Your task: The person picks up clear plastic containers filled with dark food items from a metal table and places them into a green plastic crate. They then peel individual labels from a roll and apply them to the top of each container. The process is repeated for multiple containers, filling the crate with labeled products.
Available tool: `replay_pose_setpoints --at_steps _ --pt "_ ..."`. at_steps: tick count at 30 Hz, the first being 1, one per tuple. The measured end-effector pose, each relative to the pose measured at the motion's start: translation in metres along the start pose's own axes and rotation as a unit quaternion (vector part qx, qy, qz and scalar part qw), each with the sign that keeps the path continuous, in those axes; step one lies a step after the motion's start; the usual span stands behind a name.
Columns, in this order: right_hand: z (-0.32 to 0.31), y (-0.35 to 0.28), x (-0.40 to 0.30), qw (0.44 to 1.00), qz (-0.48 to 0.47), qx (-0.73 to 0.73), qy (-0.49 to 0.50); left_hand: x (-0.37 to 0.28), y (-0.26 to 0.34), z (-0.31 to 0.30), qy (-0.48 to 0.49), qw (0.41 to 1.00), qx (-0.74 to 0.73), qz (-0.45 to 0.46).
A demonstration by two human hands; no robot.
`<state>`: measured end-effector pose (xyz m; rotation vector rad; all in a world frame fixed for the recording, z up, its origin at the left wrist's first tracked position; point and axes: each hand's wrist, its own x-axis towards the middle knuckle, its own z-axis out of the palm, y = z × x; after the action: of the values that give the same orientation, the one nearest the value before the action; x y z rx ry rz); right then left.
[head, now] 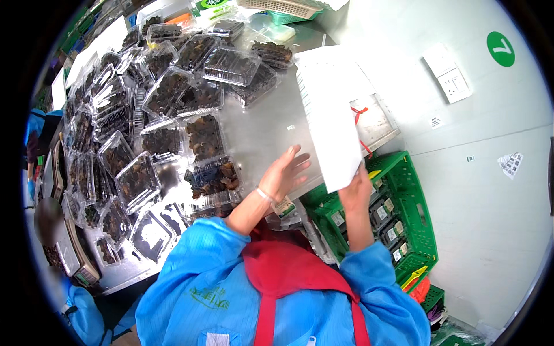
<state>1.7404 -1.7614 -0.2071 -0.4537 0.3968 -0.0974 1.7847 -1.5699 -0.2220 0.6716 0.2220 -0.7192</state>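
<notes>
My right hand [357,188] grips the lower end of a long white sheet, perhaps paper or label backing [331,134], that stretches over the right part of the metal table [268,134]. My left hand [286,173] hovers over the table's near edge, fingers apart and holding nothing. Left of it, clear plastic clamshell boxes of dark, frilly pieces that look like wood ear fungus [212,175] lie side by side. Many more such boxes [169,93] are heaped loosely across the left and back. One clear box [152,235] near the front edge reflects strong light.
A green plastic crate [415,216] with labelled dark packs [383,212] stands below, right of the table. Red string [359,113] hangs by the table corner. Digital scales [82,264] stand at left, near a co-worker's blue sleeve [84,307]. Baskets [281,6] sit at the back.
</notes>
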Motion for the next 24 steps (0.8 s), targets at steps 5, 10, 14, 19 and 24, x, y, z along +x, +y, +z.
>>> replay_pose_setpoints --at_steps 5,10,14,19,24 --pt "-0.024 0.016 -0.055 0.994 0.093 -0.051 0.026 0.007 -0.008 0.044 0.01 0.995 0.006 0.103" --pt "-0.019 -0.029 -0.097 0.826 0.219 -0.512 -0.091 -0.02 0.012 0.043 -0.021 0.951 0.253 0.175" --pt "0.044 -0.087 -0.084 0.709 -0.153 -0.68 -0.108 -0.037 0.027 0.047 -0.052 0.835 0.513 0.194" --pt "0.123 -0.109 -0.047 0.633 -0.244 -0.703 -0.213 -0.065 0.046 0.062 -0.032 0.7 0.677 0.225" --pt "0.106 -0.089 -0.041 0.743 -0.131 -0.608 -0.248 -0.1 0.061 0.052 -0.018 0.558 0.771 0.305"
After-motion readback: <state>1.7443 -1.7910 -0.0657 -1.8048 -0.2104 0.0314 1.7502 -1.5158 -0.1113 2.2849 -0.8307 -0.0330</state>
